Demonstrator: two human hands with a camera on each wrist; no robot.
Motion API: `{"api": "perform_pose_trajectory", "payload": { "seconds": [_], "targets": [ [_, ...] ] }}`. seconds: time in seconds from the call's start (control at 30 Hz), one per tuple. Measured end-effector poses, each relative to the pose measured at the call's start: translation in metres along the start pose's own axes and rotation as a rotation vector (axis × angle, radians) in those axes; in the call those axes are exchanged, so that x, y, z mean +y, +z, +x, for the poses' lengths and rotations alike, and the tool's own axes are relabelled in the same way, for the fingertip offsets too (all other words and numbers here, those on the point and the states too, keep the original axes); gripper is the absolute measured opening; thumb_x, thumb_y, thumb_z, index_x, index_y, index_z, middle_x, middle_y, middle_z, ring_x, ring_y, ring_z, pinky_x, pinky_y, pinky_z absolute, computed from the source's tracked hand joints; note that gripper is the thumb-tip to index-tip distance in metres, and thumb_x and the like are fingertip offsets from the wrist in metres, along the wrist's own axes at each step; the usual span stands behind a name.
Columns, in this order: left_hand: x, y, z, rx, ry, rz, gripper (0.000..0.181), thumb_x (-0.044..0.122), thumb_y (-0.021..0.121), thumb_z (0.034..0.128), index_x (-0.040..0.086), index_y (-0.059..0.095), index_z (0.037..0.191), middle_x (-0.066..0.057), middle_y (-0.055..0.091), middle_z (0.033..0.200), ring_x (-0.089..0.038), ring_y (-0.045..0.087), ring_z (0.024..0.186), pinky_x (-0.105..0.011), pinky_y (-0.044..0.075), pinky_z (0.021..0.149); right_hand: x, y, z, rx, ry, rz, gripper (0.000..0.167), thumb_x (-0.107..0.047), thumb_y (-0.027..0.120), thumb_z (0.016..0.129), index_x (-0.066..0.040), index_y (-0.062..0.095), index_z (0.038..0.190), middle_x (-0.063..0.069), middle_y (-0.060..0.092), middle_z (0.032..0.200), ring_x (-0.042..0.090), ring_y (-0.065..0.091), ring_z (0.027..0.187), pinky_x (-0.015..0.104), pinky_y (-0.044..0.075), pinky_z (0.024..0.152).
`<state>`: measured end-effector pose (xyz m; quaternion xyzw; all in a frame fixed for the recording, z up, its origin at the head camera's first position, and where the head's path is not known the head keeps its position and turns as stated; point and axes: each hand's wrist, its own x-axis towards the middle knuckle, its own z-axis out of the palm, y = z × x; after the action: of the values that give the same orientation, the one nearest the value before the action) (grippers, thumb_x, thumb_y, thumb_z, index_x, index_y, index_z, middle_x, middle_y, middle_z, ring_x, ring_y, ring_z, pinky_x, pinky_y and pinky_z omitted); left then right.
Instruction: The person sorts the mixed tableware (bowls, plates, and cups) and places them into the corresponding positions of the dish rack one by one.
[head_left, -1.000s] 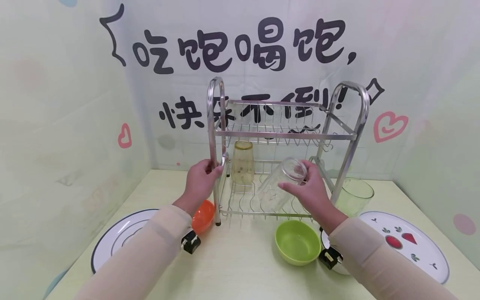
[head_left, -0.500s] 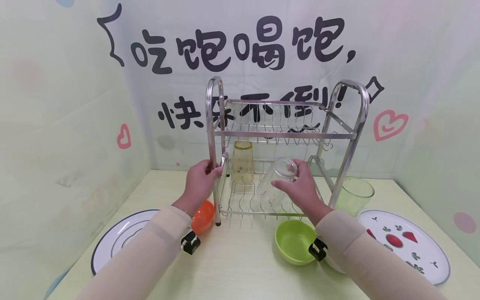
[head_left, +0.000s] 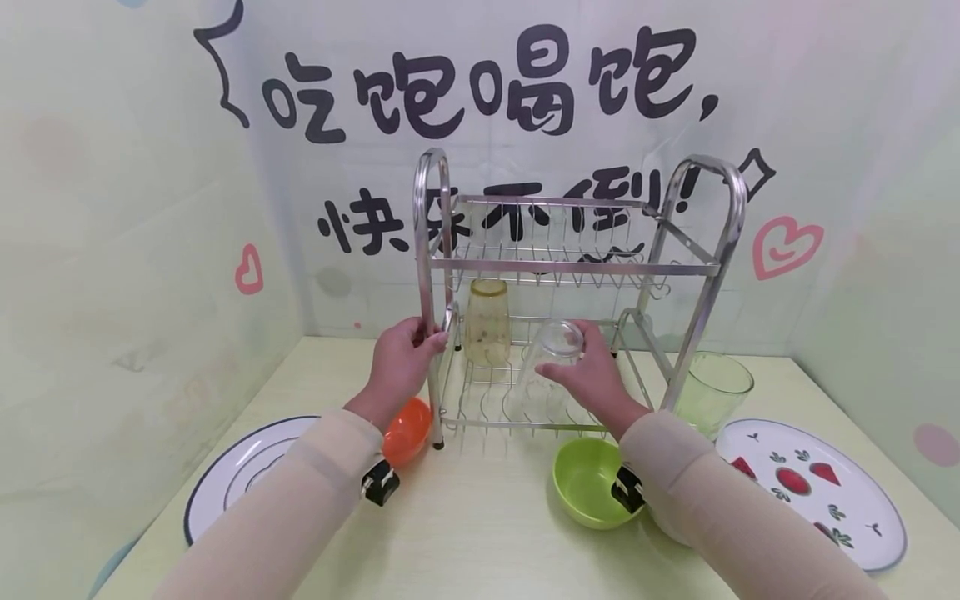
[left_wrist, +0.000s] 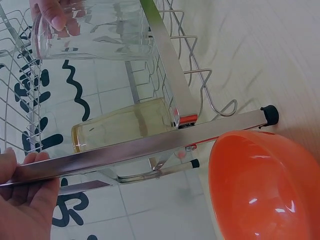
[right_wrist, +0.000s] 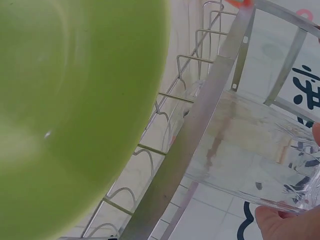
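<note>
My left hand (head_left: 401, 362) grips the left upright of the metal dish rack (head_left: 573, 269); the left wrist view shows the fingers wrapped round that bar. My right hand (head_left: 595, 371) holds a clear glass (head_left: 546, 375) by its upper end, thumb in front and fingers behind. The glass is base up and slightly tilted, over the rack's lower tier; in the right wrist view it lies behind the front rail. Whether its rim touches the wires I cannot tell. Left of it an amber glass (head_left: 487, 325) stands upside down on the lower tier.
An orange bowl (head_left: 407, 431) sits by the rack's left foot, a green bowl (head_left: 588, 483) before its front. To the right are a green-tinted glass (head_left: 712, 392) and a fruit-patterned plate (head_left: 855, 508); a blue-rimmed plate (head_left: 217, 475) lies at the left.
My right hand has moved left and slightly down with the clear glass, which has turned more upright. My left hand keeps its hold on the upright.
</note>
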<state>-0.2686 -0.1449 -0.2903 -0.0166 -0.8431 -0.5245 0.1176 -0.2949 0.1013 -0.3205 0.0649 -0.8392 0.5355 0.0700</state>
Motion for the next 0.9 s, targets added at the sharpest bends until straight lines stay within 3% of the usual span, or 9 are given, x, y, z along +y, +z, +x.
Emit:
{"api": "perform_pose_trajectory", "payload": {
  "seconds": [0.4,0.9],
  "targets": [
    [-0.002,0.000,0.003,0.003,-0.012,0.013,0.021,0.020,0.062,0.0953,0.004,0.061,0.109,-0.012,0.065,0.105,-0.027,0.054,0.094,-0.040,0.050,0.088,-0.003,0.005,0.008,-0.027,0.047,-0.073,0.081,-0.016,0.079,0.079,-0.006,0.030,0.143,0.018,0.046,0.136,0.036,0.048,0.120,0.051,0.043,0.099],
    [-0.003,0.000,0.002,0.006,0.018,0.022,0.019,0.017,0.062,0.0949,0.001,0.062,0.107,-0.014,0.065,0.103,-0.026,0.054,0.091,-0.038,0.050,0.085,-0.004,0.004,0.015,-0.071,0.066,-0.121,0.088,-0.020,0.077,0.082,-0.005,0.022,0.149,0.021,0.042,0.141,0.040,0.043,0.127,0.054,0.038,0.104]
  ]
}}
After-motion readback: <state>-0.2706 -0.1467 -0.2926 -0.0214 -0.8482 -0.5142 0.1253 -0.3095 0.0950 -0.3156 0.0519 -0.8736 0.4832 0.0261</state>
